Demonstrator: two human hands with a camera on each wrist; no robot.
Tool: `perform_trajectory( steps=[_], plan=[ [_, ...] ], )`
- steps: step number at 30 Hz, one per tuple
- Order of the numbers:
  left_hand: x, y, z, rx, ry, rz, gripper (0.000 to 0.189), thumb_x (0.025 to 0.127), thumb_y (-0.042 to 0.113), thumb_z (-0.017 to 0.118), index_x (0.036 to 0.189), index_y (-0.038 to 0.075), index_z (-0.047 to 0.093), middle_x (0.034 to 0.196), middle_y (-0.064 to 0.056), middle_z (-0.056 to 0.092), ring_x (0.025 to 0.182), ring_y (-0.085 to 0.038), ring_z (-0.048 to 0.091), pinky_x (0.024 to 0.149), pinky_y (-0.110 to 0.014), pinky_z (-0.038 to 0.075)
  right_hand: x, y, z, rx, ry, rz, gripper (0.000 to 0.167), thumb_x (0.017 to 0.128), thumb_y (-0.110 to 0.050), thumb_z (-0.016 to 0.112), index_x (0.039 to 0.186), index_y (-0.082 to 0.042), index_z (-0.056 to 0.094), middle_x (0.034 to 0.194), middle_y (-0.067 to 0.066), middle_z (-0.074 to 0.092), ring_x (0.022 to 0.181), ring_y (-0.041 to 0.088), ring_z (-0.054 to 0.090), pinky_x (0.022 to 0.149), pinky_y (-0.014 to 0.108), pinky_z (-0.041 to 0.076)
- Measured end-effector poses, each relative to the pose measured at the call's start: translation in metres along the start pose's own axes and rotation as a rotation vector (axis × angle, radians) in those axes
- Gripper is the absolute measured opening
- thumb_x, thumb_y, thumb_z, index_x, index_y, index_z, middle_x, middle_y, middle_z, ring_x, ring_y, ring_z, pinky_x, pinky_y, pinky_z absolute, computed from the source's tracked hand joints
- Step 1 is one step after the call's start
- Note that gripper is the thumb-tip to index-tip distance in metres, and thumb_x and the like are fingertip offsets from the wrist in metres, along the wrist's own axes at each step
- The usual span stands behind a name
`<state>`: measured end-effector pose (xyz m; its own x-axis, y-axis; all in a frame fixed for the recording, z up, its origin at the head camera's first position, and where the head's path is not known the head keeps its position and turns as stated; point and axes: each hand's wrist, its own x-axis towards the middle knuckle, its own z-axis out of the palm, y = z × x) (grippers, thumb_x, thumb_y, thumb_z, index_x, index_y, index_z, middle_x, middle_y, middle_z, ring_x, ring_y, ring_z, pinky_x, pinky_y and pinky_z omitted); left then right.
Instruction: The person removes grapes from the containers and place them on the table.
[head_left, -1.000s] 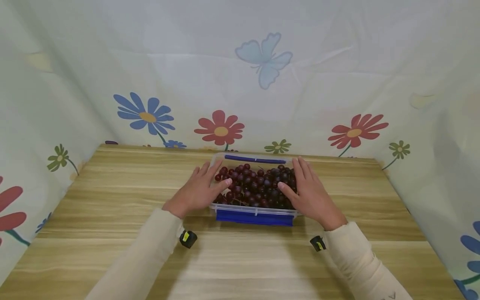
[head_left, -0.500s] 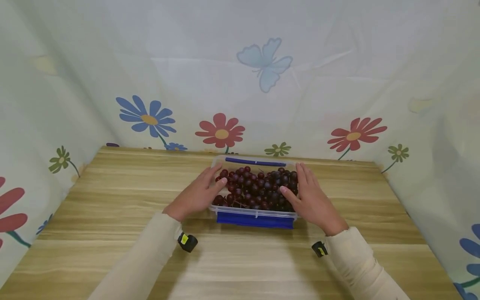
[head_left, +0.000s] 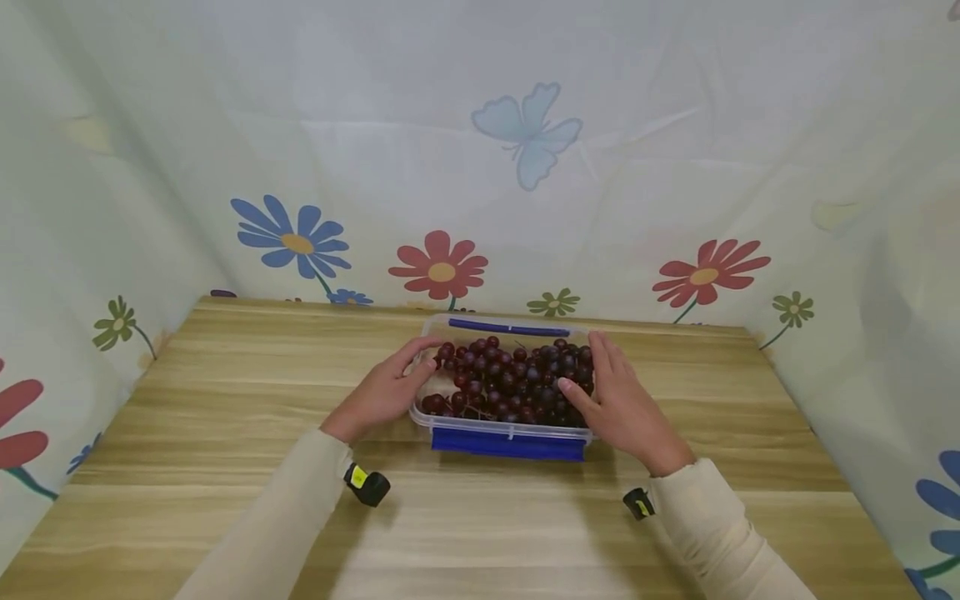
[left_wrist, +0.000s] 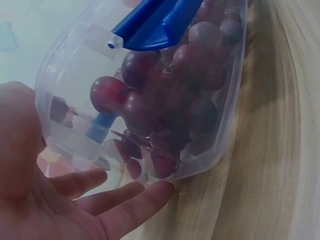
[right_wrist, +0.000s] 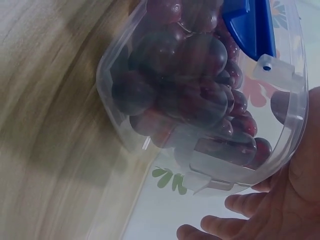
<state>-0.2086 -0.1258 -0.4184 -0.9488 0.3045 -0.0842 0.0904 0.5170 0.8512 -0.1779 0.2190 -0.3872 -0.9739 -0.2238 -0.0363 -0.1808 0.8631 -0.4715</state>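
A clear plastic food container [head_left: 465, 426] with blue clip latches stands without a lid on the wooden table. Dark red grapes [head_left: 517, 375] fill most of it, some on their stems. My left hand [head_left: 381, 397] is at the container's left end, thumb over the rim. In the left wrist view, its fingertips [left_wrist: 162, 192] reach the lower edge of the end wall. My right hand [head_left: 628, 408] lies at the right end with its thumb over the grapes. The right wrist view has its fingers [right_wrist: 225, 225] spread loosely outside the wall, pinching nothing.
The wooden tabletop [head_left: 480, 533] extends around the container on all sides. A pale curtain [head_left: 360, 142] printed with flowers and a butterfly hangs behind and at both sides. The container's far side is close to the table's back edge.
My left hand has shifted left and lower, from over the grapes to the container's left end. The right hand has hardly moved. The container stays in about the same place.
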Motion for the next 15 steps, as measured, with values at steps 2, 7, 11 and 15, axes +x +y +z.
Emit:
perform_trajectory(
  steps=[2,7,11,15],
  plan=[
    [0.0002,-0.0023,0.0010,-0.006,0.010,0.005,0.043,0.113,0.039,0.040,0.155,0.033,0.044,0.171,-0.007,0.034,0.157,-0.038,0.033,0.123,-0.066,0.029,0.0000,-0.0003,0.0004,-0.008,0.003,-0.004,0.092,0.107,-0.059,0.044,0.168,-0.008,0.000,0.176,0.021,0.002,0.161,0.047,0.006,0.126,0.069,0.017],
    [0.0006,-0.0059,0.0030,0.008,0.039,0.009,0.043,0.113,0.039,0.040,0.155,0.033,0.045,0.166,-0.008,0.041,0.125,-0.033,0.061,0.115,-0.058,0.041,0.0006,-0.0008,-0.0009,-0.027,0.006,-0.022,0.091,0.107,-0.059,0.044,0.168,-0.006,0.002,0.175,0.022,0.004,0.161,0.048,0.008,0.125,0.069,0.018],
    [-0.0002,-0.0059,0.0038,0.006,0.045,-0.002,0.042,0.113,0.039,0.040,0.155,0.034,0.045,0.159,-0.009,0.047,0.066,-0.022,0.052,0.098,-0.049,0.043,0.0014,-0.0018,-0.0033,-0.049,-0.006,-0.030,0.091,0.107,-0.059,0.043,0.168,-0.006,0.002,0.175,0.022,0.003,0.161,0.048,0.007,0.126,0.068,0.018],
    [-0.0005,-0.0062,0.0046,0.012,0.047,-0.006,0.043,0.113,0.039,0.040,0.155,0.034,0.045,0.158,-0.010,0.048,0.053,-0.016,0.040,0.093,-0.045,0.045,0.0030,-0.0033,-0.0062,-0.073,-0.015,-0.043,0.090,0.107,-0.058,0.045,0.167,-0.005,0.003,0.175,0.022,0.003,0.161,0.046,0.007,0.126,0.067,0.019]
  ],
)
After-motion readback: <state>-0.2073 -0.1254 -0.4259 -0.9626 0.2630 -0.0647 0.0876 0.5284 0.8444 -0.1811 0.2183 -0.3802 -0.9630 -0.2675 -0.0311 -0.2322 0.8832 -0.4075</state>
